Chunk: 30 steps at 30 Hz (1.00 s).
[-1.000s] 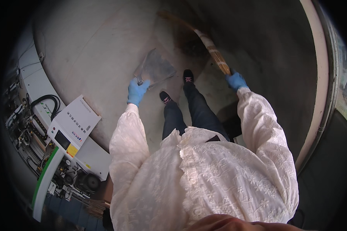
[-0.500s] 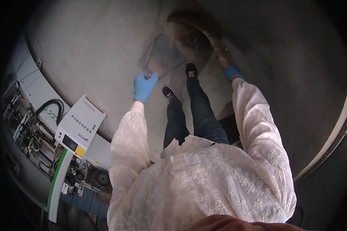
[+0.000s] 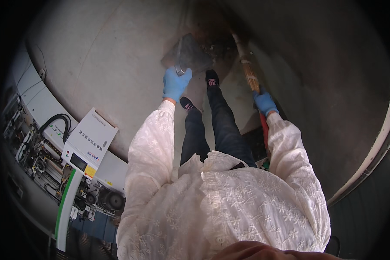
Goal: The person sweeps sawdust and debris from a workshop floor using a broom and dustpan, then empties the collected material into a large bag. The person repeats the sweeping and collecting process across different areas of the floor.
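Observation:
My left hand (image 3: 177,85), in a blue glove, is closed around the short metal handle of a dark dustpan (image 3: 190,54) low over the floor. The pan's flat body points away from me, ahead of my shoes. On the right, my gloved right hand (image 3: 264,103) grips a broom (image 3: 248,71) with a pale, banded shaft. A red length of it runs back beneath my right sleeve. The broom's far end fades into shadow beside a dark patch of small debris (image 3: 219,50); its bristles cannot be made out clearly.
At the left stands a machine with a white control box (image 3: 91,143), black cables and exposed mechanisms. My dark shoes (image 3: 212,80) are on the grey floor (image 3: 117,65), close to the dustpan. A pale curved edge (image 3: 377,147) runs along the right.
My left hand and the dustpan have shifted up and right, toward the debris. My right hand has moved down toward me with the broom, whose far end has swung right; its red part now shows.

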### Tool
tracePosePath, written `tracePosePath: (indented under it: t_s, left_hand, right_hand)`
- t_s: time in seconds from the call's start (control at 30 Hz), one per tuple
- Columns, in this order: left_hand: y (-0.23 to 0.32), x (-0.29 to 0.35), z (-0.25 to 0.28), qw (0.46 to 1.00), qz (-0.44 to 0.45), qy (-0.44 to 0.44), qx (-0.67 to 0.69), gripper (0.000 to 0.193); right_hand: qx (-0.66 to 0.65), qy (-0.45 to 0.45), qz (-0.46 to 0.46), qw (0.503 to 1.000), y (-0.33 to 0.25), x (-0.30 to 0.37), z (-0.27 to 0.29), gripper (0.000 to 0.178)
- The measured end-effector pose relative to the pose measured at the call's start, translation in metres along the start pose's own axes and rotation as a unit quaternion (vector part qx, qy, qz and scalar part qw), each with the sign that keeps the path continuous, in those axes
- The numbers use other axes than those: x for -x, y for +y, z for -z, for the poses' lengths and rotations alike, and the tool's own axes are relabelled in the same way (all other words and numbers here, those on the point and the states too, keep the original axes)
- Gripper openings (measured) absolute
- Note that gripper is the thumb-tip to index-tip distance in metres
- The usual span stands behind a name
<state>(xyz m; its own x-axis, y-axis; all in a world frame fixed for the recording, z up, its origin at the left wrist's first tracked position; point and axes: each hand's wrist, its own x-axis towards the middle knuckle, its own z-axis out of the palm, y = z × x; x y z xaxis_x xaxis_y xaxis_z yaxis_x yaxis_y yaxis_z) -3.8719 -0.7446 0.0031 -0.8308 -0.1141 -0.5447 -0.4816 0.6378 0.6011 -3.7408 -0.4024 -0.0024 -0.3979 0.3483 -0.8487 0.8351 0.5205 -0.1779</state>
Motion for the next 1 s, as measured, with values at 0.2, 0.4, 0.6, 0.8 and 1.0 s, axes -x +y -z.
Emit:
tracePosePath:
  t_s: [0.2,0.4,0.6,0.8,1.0]
  left_hand:
    - [0.012,-0.005,0.008,1.000,0.004,0.016,-0.004,0.039]
    - [-0.008,-0.035,0.021,0.998,0.008,-0.015,0.054,0.038]
    - [-0.036,-0.037,0.023,0.998,-0.015,-0.042,0.042,0.039]
    - [-0.061,-0.027,0.032,0.997,0.014,-0.038,0.070,0.038]
    - [-0.091,-0.020,0.043,0.994,0.028,-0.041,0.096,0.032]
  right_hand:
    - [-0.071,-0.084,-0.084,0.990,-0.037,-0.039,-0.041,0.048]
    - [-0.144,-0.139,-0.128,0.971,-0.035,-0.064,-0.088,0.029]
    - [-0.155,-0.249,-0.104,0.951,-0.038,-0.072,-0.103,0.033]
    - [-0.053,-0.335,-0.105,0.935,-0.063,-0.064,-0.090,0.035]
    - [-0.007,-0.461,-0.051,0.886,-0.104,-0.047,-0.101,0.034]
